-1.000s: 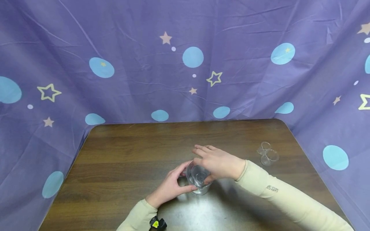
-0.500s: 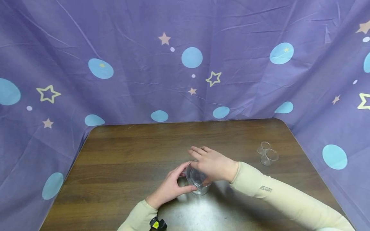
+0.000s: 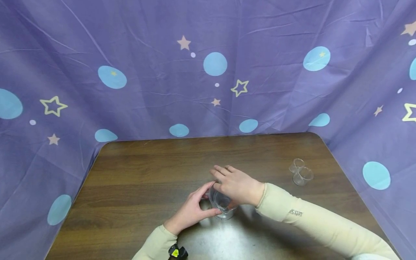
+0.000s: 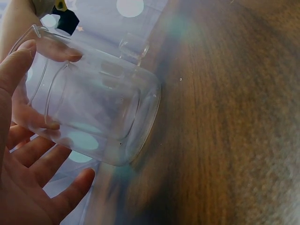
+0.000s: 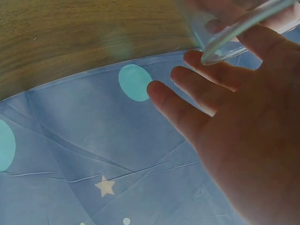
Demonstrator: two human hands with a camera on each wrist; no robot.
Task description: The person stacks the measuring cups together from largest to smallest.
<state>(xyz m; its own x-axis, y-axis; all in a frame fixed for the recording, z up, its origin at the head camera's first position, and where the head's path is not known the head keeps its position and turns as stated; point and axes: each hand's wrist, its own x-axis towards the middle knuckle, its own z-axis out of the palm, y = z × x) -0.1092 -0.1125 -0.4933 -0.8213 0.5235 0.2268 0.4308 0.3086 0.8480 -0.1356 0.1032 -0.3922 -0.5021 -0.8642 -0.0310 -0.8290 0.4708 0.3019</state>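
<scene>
A large clear glass beaker (image 3: 225,216) stands upright near the middle of the wooden table. My left hand (image 3: 192,208) holds it from the left, thumb and fingers spread around its upper wall. Inside it sits a smaller clear beaker (image 4: 96,101), best seen through the glass in the left wrist view. Over the mouth, my right hand (image 3: 239,186) reaches in with thumb and index finger, pinching the smaller beaker's upper part. Its other fingers extend outside, beyond the large beaker's rim (image 5: 222,44). The back of the right hand hides part of both beakers in the head view.
Two smaller clear glass vessels stand side by side at the table's right: a larger one (image 3: 303,177) in front and a smaller one (image 3: 297,165) behind. The brown table (image 3: 156,173) meets a purple patterned curtain (image 3: 146,90) at its back and sides.
My right hand has moved slightly left and the smaller beaker appears lower inside the large one. The left hand has stayed in place around the large beaker.
</scene>
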